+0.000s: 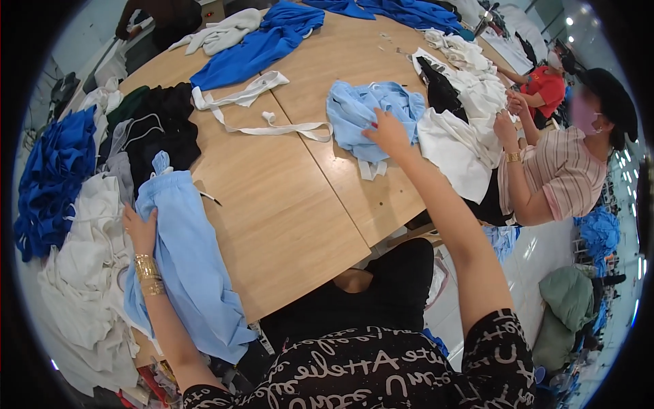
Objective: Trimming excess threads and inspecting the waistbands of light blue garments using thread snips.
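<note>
Black shirt (pixel 381 371) w/ white script is nearest, at lower edge. L hand (pixel 142 230) (gold bracelets on that wrist) lies on lt-blue trousers (pixel 187 252) at L side of the surface (pixel 272 204), fingers part-spread; can't tell if they grip. R hand (pixel 391 135) reaches to a lt-blue bundle (pixel 349 116) on R half, fingers bent, touching cloth; grip unclear. White strip (pixel 255 90) runs L of bundle, white cloth (pixel 453 150) just R, co-worker (pixel 562 170) beyond.
</note>
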Demonstrator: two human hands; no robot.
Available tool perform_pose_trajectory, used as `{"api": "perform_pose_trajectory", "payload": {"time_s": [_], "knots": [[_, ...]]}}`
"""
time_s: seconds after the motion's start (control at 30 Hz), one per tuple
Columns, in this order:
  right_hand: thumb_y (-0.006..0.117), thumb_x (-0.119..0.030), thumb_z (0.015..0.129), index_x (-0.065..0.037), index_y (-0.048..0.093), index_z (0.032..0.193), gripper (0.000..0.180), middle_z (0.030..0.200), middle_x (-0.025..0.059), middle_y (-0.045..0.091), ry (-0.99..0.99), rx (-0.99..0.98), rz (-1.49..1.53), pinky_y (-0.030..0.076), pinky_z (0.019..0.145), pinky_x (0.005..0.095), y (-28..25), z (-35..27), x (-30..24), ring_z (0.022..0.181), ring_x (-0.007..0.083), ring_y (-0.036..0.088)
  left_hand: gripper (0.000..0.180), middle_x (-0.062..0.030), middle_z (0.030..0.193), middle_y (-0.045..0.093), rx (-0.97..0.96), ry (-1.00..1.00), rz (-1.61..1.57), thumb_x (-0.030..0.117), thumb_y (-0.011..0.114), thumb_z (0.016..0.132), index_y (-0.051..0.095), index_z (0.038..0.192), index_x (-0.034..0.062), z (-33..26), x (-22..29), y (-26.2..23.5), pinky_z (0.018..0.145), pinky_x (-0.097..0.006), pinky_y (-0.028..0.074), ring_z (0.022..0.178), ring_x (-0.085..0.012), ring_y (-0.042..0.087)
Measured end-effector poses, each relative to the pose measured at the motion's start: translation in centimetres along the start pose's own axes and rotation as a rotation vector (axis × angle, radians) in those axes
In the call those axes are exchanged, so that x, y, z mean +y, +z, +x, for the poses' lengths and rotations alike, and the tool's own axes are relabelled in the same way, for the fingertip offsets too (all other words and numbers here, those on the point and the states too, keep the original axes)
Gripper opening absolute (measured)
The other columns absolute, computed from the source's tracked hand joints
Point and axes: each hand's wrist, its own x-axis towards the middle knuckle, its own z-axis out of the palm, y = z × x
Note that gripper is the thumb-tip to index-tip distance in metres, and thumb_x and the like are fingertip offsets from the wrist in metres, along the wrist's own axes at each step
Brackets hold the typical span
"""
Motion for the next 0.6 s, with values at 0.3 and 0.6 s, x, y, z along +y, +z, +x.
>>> {"api": "perform_pose_trajectory", "payload": {"time_s": [0.3, 0.6], "knots": [[0.059, -0.014, 0.078, -0.004, 0.056, 0.083, 0.011, 0.077, 0.0103, 0.057, -0.424, -0.222, 0.567, 0.044, 0.059, 0.0343, -6.5, -2.2, -16.2, 0.075, 0.0241, 0.059, 0.052, -0.0145, 0.129, 0.043, -1.123, -0.310, -1.790, 0.041, 0.031, 0.095, 0.034, 0.133, 0.0052, -7.3, 18.3, -13.4, 0.096, -0.038, 0.037, 0.117, -0.0253, 0.043], [0.058, -0.019, 0.076, -0.007, 0.064, 0.083, 0.016, 0.081, 0.0123, 0.061, -0.584, -1.309, 0.185, 0.046, 0.066, 0.0353, -8.5, -12.3, -14.3, 0.076, 0.0295, 0.059, 0.063, -0.0152, 0.128, 0.042, -0.777, -0.346, -1.495, 0.025, 0.061, 0.084, 0.028, 0.133, 0.0047, -11.0, 22.7, -7.3, 0.089, -0.032, 0.040, 0.111, -0.0230, 0.046]]}}
